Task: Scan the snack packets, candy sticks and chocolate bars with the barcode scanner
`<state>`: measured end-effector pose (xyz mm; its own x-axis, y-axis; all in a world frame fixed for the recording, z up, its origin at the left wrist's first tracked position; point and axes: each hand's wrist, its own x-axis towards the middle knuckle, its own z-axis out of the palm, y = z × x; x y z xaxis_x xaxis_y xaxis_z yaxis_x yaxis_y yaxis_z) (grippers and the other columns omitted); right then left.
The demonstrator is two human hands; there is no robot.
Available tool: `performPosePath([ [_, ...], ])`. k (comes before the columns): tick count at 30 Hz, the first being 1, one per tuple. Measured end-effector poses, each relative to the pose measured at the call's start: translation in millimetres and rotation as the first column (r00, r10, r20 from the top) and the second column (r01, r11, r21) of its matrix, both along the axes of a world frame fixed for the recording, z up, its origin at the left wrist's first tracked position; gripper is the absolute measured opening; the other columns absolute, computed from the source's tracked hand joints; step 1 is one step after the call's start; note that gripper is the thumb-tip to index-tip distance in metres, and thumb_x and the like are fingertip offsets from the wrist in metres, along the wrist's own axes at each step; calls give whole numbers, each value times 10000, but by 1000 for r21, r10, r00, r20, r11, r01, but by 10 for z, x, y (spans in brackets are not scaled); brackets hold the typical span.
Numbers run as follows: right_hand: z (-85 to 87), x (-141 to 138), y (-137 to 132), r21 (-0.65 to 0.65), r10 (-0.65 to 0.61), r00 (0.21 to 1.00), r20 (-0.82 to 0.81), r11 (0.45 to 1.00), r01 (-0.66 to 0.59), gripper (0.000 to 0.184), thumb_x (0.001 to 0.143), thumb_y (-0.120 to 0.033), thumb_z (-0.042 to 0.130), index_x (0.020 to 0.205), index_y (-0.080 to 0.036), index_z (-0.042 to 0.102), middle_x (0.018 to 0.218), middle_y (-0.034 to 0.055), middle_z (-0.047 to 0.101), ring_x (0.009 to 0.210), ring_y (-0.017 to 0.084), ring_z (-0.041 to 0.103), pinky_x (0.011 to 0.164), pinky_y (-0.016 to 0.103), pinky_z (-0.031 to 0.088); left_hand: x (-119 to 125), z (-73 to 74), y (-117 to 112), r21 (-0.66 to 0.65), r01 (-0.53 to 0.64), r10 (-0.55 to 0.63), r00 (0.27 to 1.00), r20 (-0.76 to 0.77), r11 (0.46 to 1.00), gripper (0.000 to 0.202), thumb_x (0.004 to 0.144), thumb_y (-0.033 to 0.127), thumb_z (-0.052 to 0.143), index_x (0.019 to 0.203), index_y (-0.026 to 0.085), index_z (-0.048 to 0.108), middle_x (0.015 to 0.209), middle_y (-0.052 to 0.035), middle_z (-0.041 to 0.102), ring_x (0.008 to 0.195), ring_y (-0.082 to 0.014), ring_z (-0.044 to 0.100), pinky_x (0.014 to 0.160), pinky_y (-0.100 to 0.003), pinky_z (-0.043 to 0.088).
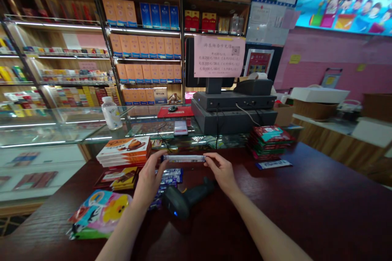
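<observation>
My left hand (150, 181) and my right hand (222, 172) hold the two ends of a long, thin wrapped bar (183, 158) level above the dark wooden counter (306, 200). A black handheld barcode scanner (183, 197) lies on the counter just below my hands, its blue light lit. Blue snack packets (169, 175) sit partly hidden behind my left hand. Further left are a stack of orange chocolate boxes (124, 151), yellow chocolate packs (124, 178) and a colourful cartoon-printed bag (99, 214).
A black till with a monitor (232, 104) stands behind a glass display case (61, 130), with a taped pink notice (219, 56). A stack of red-green packs (269, 142) sits at the right. A water bottle (112, 113) stands on the glass. Stocked shelves fill the back.
</observation>
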<state>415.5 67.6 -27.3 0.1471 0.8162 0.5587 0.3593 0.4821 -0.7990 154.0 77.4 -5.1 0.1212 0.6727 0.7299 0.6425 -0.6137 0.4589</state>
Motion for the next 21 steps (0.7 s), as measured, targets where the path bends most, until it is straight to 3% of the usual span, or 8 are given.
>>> performPosePath([
  [6,11,2,33,-93,-1,991,-132,996,-11,282,854,-417,646,988,-188,740,675,14,694,617,177,665,623,285,532,12,12,4,14,55,-53,994,-96,998,381,970,317,483,1347,267,506,1268,-70,616,1168,-203,624,1008,-344,528],
  [9,32,-3,44,-102,18,981,-193,994,-38,289,820,-426,670,964,-186,744,654,5,683,577,162,643,571,269,510,0,8,2,29,70,-65,988,-138,997,377,973,316,485,1347,281,511,1274,-69,594,1212,-210,600,1061,-363,497],
  [21,12,7,68,-130,65,960,-271,986,-103,278,797,-391,704,977,-184,750,711,0,695,567,120,611,563,238,474,-44,42,-29,25,47,-37,957,-287,999,310,974,337,512,1268,264,576,1204,-58,616,1147,-201,596,1039,-369,495],
])
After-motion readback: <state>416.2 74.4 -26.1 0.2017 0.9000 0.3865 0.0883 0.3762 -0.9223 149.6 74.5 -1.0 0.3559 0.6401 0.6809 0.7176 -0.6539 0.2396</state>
